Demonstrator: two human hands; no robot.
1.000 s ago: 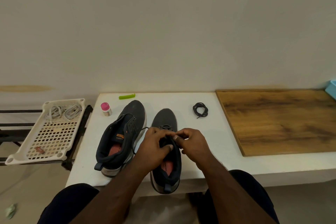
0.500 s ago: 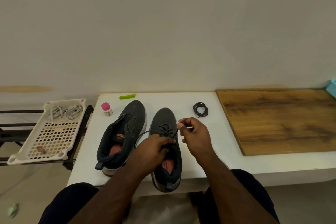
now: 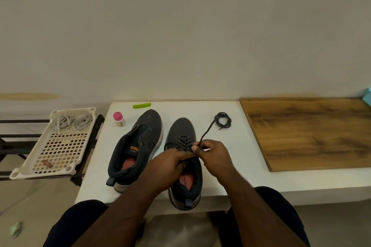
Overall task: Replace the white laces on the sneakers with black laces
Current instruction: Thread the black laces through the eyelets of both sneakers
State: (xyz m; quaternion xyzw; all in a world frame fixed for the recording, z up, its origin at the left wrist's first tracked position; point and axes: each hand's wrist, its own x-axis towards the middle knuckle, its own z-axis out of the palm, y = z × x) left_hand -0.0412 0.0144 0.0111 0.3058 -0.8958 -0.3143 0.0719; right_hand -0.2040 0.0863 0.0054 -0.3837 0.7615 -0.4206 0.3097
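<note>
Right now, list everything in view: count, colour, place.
sneakers: two, dark grey, side by side on the white table; the left one unlaced, the right one partly laced
black lace: one, threaded in the right sneaker, its free end pulled up
spare lace: one, black, coiled on the table right of the sneakers
white laces: two bundles, at the far end of the tray
tray: one, cream, perforated, on a dark rack left of the table
bottle: one, pink cap, by the left sneaker's toe
clip: one, green, at the table's far edge
board: one, brown wood, on the table's right
table: one, white
left hand: holds the right sneaker's tongue area
right hand: pinches the black lace
</note>
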